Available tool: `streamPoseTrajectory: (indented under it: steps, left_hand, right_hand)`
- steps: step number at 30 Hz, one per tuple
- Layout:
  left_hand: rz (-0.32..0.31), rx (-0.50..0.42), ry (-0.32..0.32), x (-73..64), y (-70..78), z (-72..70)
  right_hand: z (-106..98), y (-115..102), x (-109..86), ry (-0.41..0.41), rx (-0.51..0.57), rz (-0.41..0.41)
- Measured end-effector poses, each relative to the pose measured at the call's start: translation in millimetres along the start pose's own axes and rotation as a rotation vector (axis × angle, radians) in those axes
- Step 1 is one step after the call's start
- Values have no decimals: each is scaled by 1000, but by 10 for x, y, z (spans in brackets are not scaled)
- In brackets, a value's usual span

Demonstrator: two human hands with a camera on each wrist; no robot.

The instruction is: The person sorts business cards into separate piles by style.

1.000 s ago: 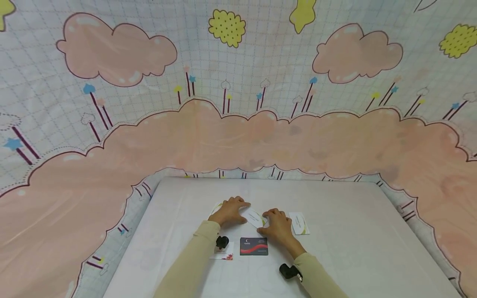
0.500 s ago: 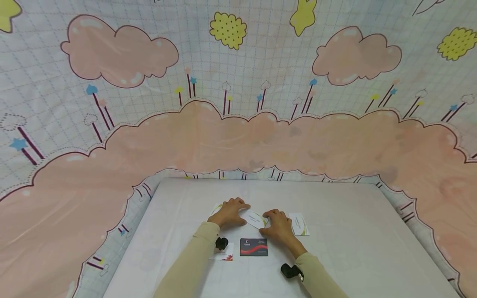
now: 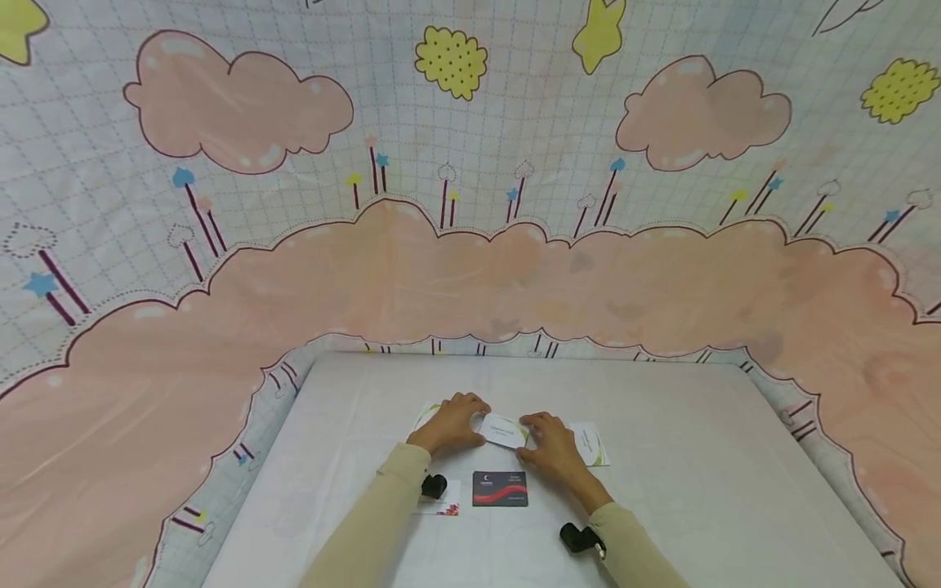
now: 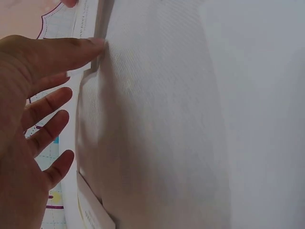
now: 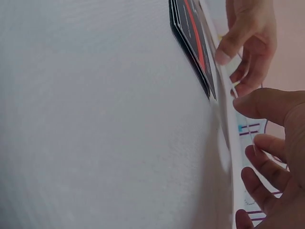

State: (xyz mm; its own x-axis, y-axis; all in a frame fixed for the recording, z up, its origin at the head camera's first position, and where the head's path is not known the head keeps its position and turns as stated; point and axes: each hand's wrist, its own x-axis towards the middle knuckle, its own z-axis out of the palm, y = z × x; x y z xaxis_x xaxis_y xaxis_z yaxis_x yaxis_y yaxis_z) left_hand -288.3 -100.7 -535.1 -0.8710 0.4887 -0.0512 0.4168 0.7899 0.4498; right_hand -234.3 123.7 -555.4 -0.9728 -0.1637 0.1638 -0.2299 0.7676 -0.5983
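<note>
A small stack of white business cards (image 3: 504,430) with a green edge lies between the two hands. My left hand (image 3: 452,422) pinches its left end between thumb and index finger; in the left wrist view the thumb presses the long side of the stack (image 4: 88,28) while the other fingers are spread. At the right end, my right hand (image 3: 553,445) pinches it the same way, its remaining fingers loosely bent. Just in front lies a stack of black business cards (image 3: 500,488) with a red wave, its several layers showing in the right wrist view.
Right of the hands lies another white-and-green card (image 3: 590,444). One more white-and-green card (image 3: 425,415) is partly hidden behind the left hand. A white card with red print (image 3: 447,508) sits near the left wrist. A white cloth covers the table (image 3: 698,474).
The white cards between the hands have turned slightly, from slanting down to the right to lying nearer level. Both hands have shifted only a little, and the other cards stay put.
</note>
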Motion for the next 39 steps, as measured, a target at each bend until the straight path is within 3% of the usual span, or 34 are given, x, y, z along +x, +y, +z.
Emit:
streamPoseTrajectory:
  steps: [7, 15, 22, 39]
  left_hand:
    - [30, 36, 46, -69, 9, -53]
    - [84, 98, 98, -181, 15, -91]
    - [66, 147, 112, -267, -15, -98]
    - [-6, 144, 103, -459, -66, -43]
  right_hand:
    - [-46, 52, 29, 21, 29, -29]
    - [-64, 18, 74, -34, 67, -64]
    - [-56, -6, 109, -94, 79, -60]
    - [23, -28, 134, -171, 48, -74]
